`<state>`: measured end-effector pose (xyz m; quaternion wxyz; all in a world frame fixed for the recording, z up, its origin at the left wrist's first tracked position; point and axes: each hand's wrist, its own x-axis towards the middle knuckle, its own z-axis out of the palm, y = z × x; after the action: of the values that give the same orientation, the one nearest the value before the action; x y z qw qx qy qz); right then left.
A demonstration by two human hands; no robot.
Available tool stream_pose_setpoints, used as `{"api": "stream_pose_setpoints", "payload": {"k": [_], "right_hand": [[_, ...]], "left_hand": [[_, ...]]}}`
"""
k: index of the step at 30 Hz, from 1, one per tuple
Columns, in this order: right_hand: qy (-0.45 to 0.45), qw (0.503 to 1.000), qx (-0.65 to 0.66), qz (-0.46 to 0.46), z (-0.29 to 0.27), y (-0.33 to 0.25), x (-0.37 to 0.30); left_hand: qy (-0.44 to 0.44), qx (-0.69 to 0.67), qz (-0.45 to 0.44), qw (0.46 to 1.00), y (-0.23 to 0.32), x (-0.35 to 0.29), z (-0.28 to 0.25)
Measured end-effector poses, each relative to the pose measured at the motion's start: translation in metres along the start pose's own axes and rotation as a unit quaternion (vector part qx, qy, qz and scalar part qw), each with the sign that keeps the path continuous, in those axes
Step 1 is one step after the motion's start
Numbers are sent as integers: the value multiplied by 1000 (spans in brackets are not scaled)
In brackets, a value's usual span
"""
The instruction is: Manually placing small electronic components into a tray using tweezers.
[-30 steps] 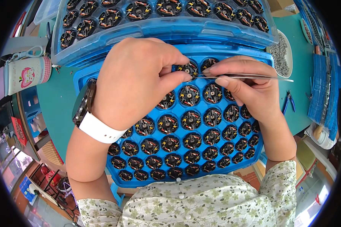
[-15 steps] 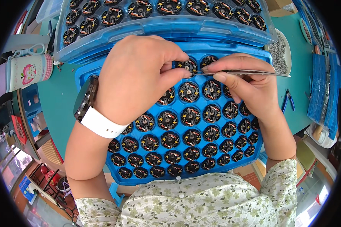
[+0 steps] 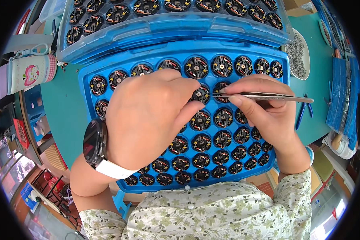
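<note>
A blue tray [image 3: 84, 80] holds rows of round black parts [image 3: 201, 142] with red, yellow and silvery bits on top. Over its upper middle, my left hand [image 3: 148, 108], wearing a watch, has thumb and forefinger on either side of one such round black part [image 3: 200, 93], seemingly pinching its rim while it sits in its pocket. Metal tweezers [image 3: 276, 96] lie across my right hand [image 3: 264, 108], gripped between thumb and fingers. Their tips point left, over the neighbouring round part [image 3: 221, 92]. Anything between the tips is too small to make out.
Behind stands a blue box with a clear rim [image 3: 164, 28], full of similar round parts. At the right are a white dish [image 3: 304, 60] of small metal pieces and blue-handled pliers [image 3: 304, 110]. A patterned pouch [image 3: 32, 74] lies left on the green table [image 3: 64, 108].
Both hands have moved nearer to me, from the tray's farthest row to the second row. That far row is now largely uncovered. The tweezers stay in my right hand.
</note>
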<state>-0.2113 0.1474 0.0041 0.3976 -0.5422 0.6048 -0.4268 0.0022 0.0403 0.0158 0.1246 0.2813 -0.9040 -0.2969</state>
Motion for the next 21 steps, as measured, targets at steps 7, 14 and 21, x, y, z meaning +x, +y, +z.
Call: {"api": "stream_pose_setpoints", "payload": {"k": [7,14,21], "right_hand": [[3,1000,-2,6,3,1,1],[2,1000,-7,-4,3,3,1],[-10,1000,-7,-3,2,2,-1]], "left_hand": [[8,-37,5,999,-7,2,6],[11,-45,1,999,-11,3,9],[10,-76,6,997,-17,4,10]]}}
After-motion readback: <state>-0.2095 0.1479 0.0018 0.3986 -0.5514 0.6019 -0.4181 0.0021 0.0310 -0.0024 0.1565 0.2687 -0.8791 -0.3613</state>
